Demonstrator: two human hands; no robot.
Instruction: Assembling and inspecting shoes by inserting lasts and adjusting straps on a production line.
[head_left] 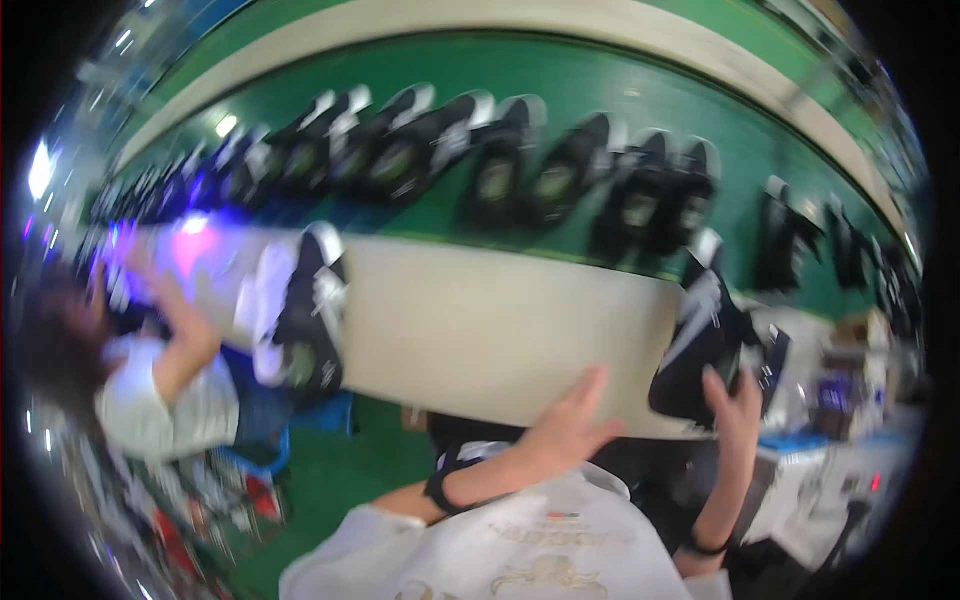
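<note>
Over the front edge of the cream worktable (490,330), my left hand (565,425) is held with its fingers stretched out and thumb apart, nothing in it. My right hand (737,400) has its fingers spread at the near end of a black shoe (697,345) with a pale stripe. That shoe lies at the table's right edge; blur hides whether the fingers touch it. Another black shoe (318,305) with white laces rests on the table's left part, well away from both hands. White material (270,285) lies beside it.
Beyond the table runs a green conveyor belt (570,75) carrying a long row of black shoes (500,165). On the left another person (165,390) in a white top works near a purple-blue light. A white machine (810,490) and boxes (860,330) stand at the right.
</note>
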